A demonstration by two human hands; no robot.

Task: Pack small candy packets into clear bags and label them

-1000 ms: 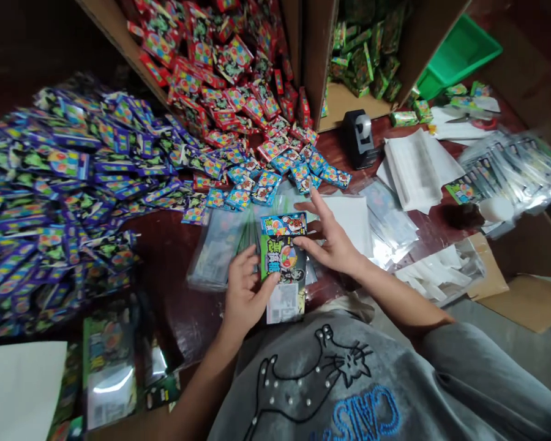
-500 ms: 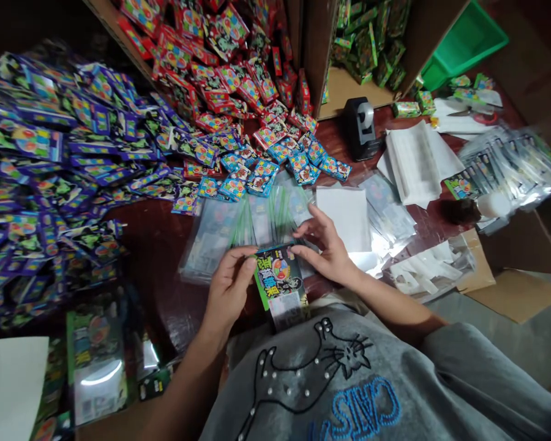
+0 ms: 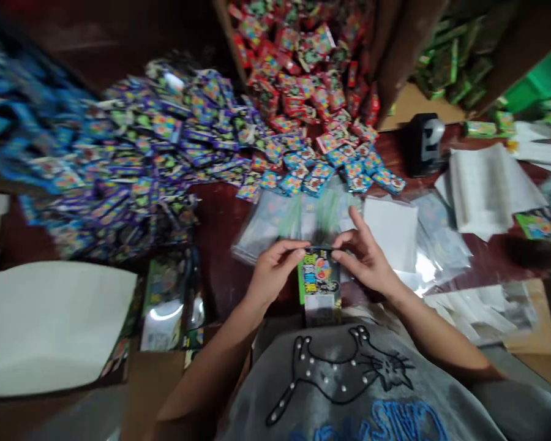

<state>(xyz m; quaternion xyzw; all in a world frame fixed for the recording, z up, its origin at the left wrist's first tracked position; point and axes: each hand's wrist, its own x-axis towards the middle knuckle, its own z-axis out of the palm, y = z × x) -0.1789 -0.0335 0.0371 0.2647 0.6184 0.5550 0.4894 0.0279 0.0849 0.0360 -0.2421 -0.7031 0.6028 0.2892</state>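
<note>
A black and green printed packet (image 3: 320,282) hangs upright in front of my shirt. My left hand (image 3: 278,269) pinches its top left corner between thumb and fingers. At the top right corner, my right hand (image 3: 362,256) grips the same packet with thumb and forefinger, another finger pointing up. Clear bags with green edges (image 3: 269,223) lie just beyond both hands. Behind those bags is a row of small blue packs (image 3: 319,177). A white paper sheet (image 3: 390,226) lies beyond my right hand.
Piles of purple packs (image 3: 165,141) and blue packs (image 3: 32,104) spread left. Red packs (image 3: 303,79) fill a carton at the back. A black tape dispenser (image 3: 425,147) stands right of them, near a stack of white strips (image 3: 482,190). A white curved sheet (image 3: 50,324) lies front left.
The view has swung left, bringing the blue pile into sight and shifting everything rightward. The packet now hangs straighter, and my right hand's thumb and forefinger are closed on its top edge.
</note>
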